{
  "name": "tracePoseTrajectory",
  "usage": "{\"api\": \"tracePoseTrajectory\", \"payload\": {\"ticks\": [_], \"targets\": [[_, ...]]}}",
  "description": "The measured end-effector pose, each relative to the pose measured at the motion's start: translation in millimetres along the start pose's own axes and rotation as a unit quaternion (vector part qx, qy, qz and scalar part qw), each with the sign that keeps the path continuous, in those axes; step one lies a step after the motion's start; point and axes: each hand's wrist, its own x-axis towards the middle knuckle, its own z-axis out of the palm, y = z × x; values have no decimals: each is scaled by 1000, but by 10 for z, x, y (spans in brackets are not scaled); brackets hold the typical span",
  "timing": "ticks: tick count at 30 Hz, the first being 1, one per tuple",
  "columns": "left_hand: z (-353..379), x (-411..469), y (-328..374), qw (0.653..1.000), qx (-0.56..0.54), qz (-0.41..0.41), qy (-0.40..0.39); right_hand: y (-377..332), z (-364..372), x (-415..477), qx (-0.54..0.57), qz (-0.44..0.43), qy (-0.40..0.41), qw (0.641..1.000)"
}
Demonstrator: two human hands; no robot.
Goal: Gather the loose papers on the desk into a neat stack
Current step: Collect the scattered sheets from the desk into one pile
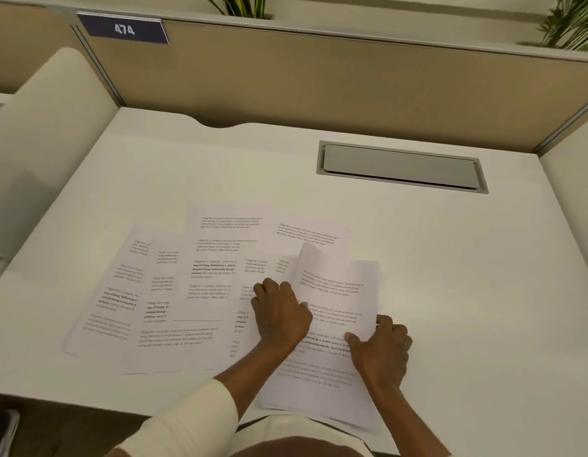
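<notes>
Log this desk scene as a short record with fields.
surface: white desk, grey cable hatch set in it
loose: printed sheets fanned out, overlapping, left of centre
stack: gathered bundle at right, top left corner curling up
right: right hand grips gathered bundle at its right edge, thumb on top
left: left hand on papers at the bundle's left edge; grip unclear
progress: most sheets not yet stacked

White papers (pixel 200 285) showing blocks of black print, white desk (pixel 154 166), tan partition (pixel 319 80), navy plate (pixel 124 29) bearing white 474, cream sleeve (pixel 200 420), green leaves (pixel 572 21)
</notes>
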Motion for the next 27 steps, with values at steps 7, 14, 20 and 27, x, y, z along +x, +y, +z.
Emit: {"api": "tracePoseTrajectory", "payload": {"ticks": [7,14,20,27], "targets": [[-40,97,-170,998,7,-50,-30,-204,-10,-65,16,39,-13,999],[-149,214,-201,997,-29,-59,-45,-389,-3,-122,-70,31,-25,997],[-175,291,-261,994,-79,-78,-21,-383,94,-120,-13,45,-20,999],[-254,345,-450,950,-294,-82,-70,-419,144,-88,67,64,-11,996]]}}
